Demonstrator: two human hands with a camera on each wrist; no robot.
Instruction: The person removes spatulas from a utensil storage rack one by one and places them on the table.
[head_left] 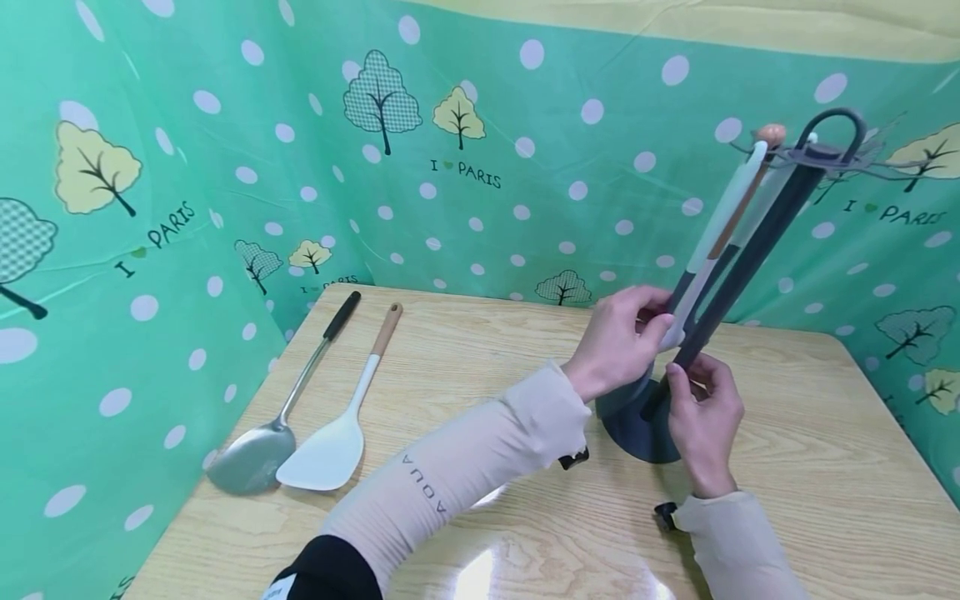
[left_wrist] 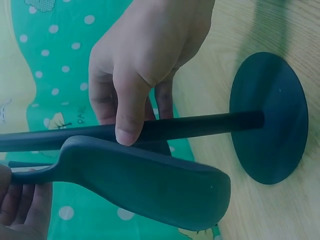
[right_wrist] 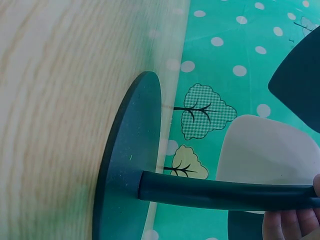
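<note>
A dark utensil stand (left_wrist: 200, 126) has a round base (head_left: 637, 437) on the table, a straight pole and a hook ring with a loop on top. My right hand (head_left: 708, 412) grips the pole low down, thumb in front and fingers curled round behind. Just left of it, my left hand (head_left: 618, 342) pinches the dark neck of a turner with a pale green handle (head_left: 727, 208). The handle's top is up at the ring. In the left wrist view the turner's broad dark blade (left_wrist: 150, 185) hangs beside the pole. A white-bladed utensil (right_wrist: 270, 150) shows behind the pole.
On the table's left lie a metal wok turner (head_left: 255, 458) with a black handle and a white turner (head_left: 330, 450) with a wooden handle. A brown-topped utensil (head_left: 771, 135) hangs from the ring. Green patterned cloth (head_left: 465, 225) encloses the wooden table (head_left: 480, 383).
</note>
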